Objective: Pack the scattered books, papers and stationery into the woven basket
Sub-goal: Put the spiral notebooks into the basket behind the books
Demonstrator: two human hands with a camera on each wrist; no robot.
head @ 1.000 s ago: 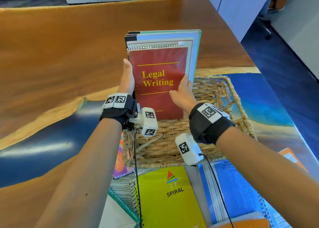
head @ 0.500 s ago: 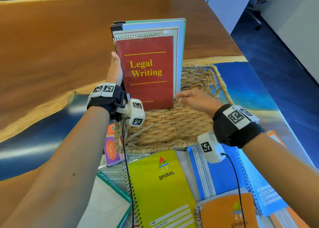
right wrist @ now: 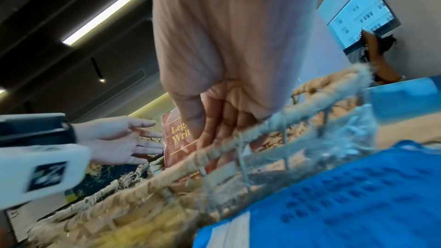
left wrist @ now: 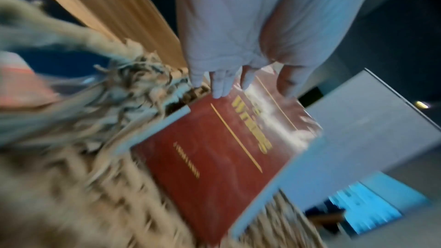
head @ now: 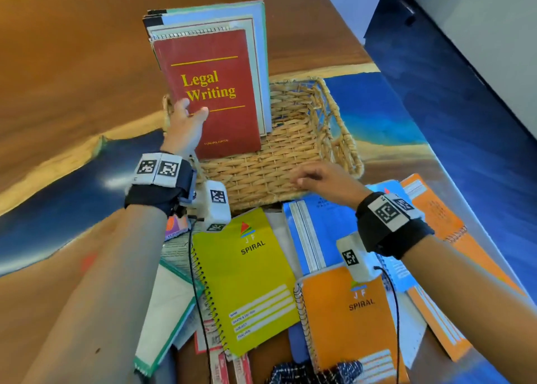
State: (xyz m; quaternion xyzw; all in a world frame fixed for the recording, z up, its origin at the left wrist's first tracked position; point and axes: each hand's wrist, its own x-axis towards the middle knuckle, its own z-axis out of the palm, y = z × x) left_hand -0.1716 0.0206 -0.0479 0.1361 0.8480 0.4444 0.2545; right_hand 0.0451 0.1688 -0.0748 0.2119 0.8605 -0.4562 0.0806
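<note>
While the left hand [head: 186, 127] props the red book [head: 215, 92] and stack upright at the basket's [head: 343, 139] upper-left end, fingers straight against the cover, the right hand [head: 325, 180], fingers loosely curled, empty, hovers above lower-frame notebooks [head: 247, 279], apparently reaching.

woven basket [left wrist: 71, 157] blurred, checked cloth [head: 313, 373] cropped

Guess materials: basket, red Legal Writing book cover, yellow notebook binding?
Basket: woven natural fibre, likely wicker or seagrass, frayed strands. Red book cover: glossy card or laminate, shows glare. Yellow notebook binding: dark coil, metal or plastic unclear.
</note>
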